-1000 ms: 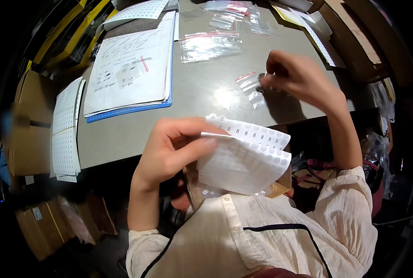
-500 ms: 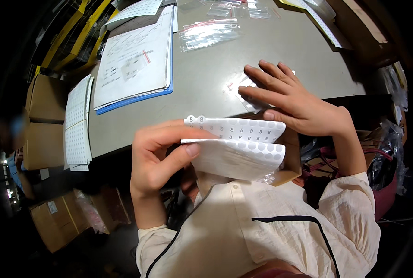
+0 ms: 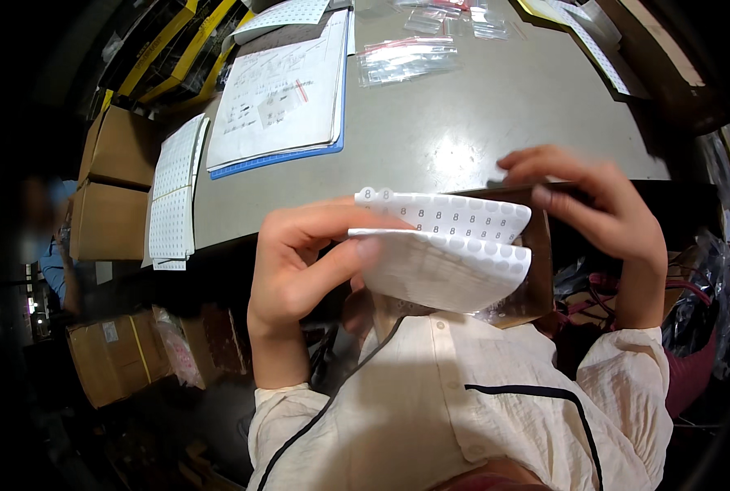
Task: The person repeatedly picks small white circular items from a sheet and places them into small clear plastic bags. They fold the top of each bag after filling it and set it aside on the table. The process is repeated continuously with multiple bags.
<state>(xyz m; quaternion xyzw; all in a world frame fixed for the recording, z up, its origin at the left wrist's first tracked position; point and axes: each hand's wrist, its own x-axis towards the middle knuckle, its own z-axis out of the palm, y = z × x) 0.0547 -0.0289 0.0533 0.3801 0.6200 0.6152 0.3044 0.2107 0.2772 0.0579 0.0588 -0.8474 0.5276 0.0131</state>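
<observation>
My left hand (image 3: pixel 299 258) pinches a folded sheet of round white stickers (image 3: pixel 447 266) between thumb and fingers, in front of my chest. Small printed dots run in rows along its upper layer, and a pair of stickers juts out at the top left corner. To the right, above the table's near edge, my right hand (image 3: pixel 602 204) is raised with thumb and fingers apart and nothing visible in it; it is slightly blurred. Below the sheet, partly hidden by it, a cardboard box (image 3: pixel 538 274) sits against me with clear plastic inside.
On the grey table (image 3: pixel 430 147) lie clear zip bags (image 3: pixel 406 61), papers (image 3: pixel 279 90) on a blue board, and a bundle of sticker sheets (image 3: pixel 176 192) at the left. Cardboard boxes (image 3: pixel 115 217) stand left of the table. A dark red bag (image 3: pixel 696 368) is at my right.
My right hand has lifted off the table and drawn back to the right. The small clear bag beneath it no longer shows there. My left hand still holds the sticker sheet.
</observation>
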